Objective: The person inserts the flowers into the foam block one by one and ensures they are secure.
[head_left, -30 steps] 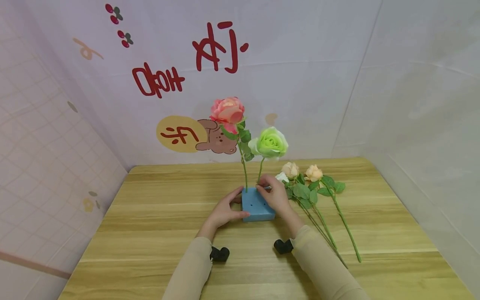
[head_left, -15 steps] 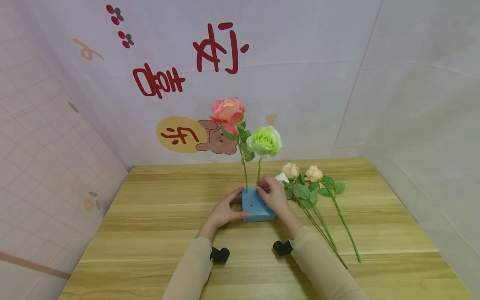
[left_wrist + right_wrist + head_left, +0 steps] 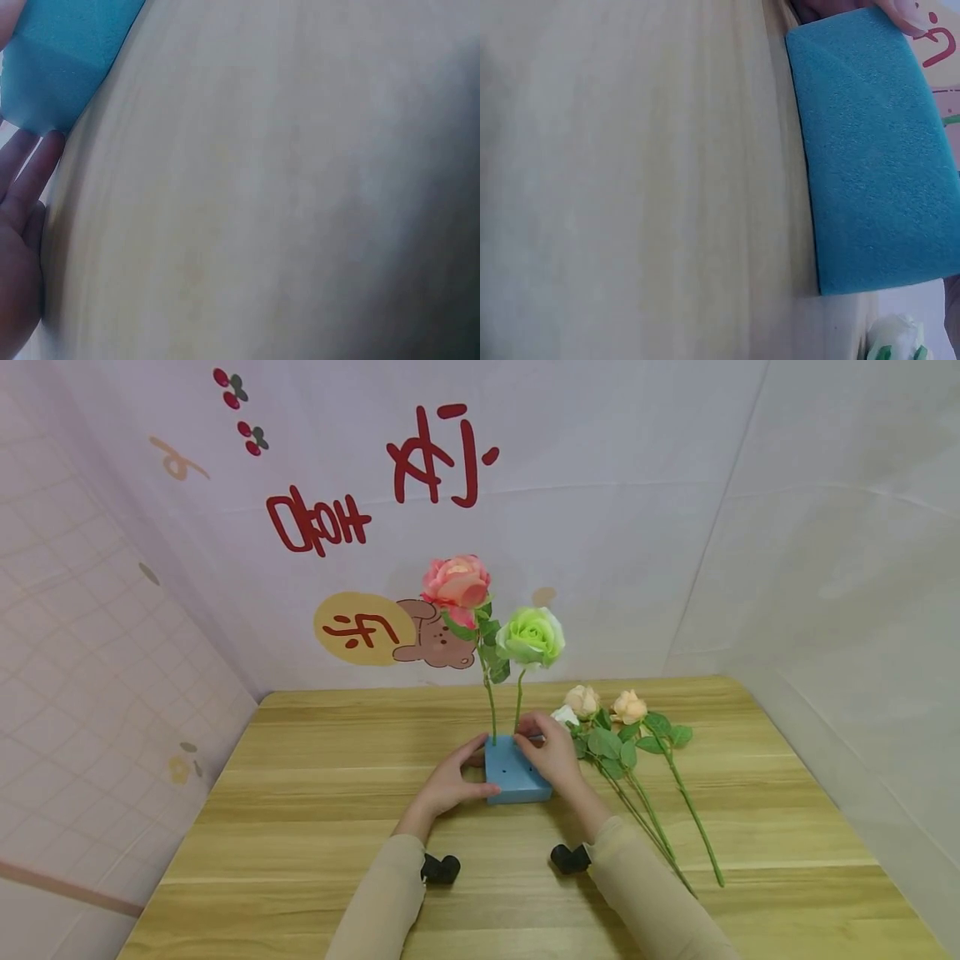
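A blue foam block (image 3: 517, 781) with small holes in its top lies on the table. My left hand (image 3: 448, 783) grips its left side, thumb at the front corner and fingers toward the back. The left wrist view shows fingertips (image 3: 49, 154) against the block's edge. Near the block's back right, my right hand (image 3: 553, 756) pinches the lower stem of a green rose (image 3: 532, 637). Those fingers hide the stem's bottom end. A pink rose (image 3: 457, 585) stands upright in the block's back left corner.
Right of the block, a white rose (image 3: 565, 717), a pale cream rose (image 3: 582, 700) and a peach rose (image 3: 628, 707) lie on the wooden table (image 3: 322, 777), stems toward the front. A printed cloth wall (image 3: 600, 527) rises behind.
The green rose's head has shifted left, then slightly upward, with its stem now more upright. My left hand and the block have stayed in place.
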`<state>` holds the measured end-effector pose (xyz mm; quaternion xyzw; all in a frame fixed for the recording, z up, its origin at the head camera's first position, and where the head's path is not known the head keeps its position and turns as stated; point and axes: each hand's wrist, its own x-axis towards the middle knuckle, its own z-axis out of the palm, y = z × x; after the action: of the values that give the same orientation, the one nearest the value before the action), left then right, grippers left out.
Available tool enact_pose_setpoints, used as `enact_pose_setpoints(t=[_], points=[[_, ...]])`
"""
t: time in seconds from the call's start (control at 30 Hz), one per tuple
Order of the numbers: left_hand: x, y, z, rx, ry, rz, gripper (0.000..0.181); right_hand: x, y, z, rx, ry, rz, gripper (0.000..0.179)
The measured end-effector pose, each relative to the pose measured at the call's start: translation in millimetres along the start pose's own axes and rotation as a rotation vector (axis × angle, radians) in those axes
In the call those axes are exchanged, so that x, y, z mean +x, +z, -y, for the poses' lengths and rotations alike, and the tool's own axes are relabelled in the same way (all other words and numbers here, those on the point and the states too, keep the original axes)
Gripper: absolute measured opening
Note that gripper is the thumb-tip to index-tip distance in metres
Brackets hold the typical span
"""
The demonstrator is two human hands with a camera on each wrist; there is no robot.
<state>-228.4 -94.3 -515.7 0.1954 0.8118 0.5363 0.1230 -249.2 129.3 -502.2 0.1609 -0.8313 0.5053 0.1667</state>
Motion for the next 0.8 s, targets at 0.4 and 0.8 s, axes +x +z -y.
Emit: enact_pose_setpoints(t=[0.4,0.8], points=[[0.9,-0.6,0.4,0.020,-0.016,-0.014,0.098,-12.4,-36,10,0.134,0.116,0.136,0.033],[-0.7,1.3,-4.5,-0.012,0.009,-0.011,0.095,-28.4,-99,-4,0.173,0.081,0.267,0.040]])
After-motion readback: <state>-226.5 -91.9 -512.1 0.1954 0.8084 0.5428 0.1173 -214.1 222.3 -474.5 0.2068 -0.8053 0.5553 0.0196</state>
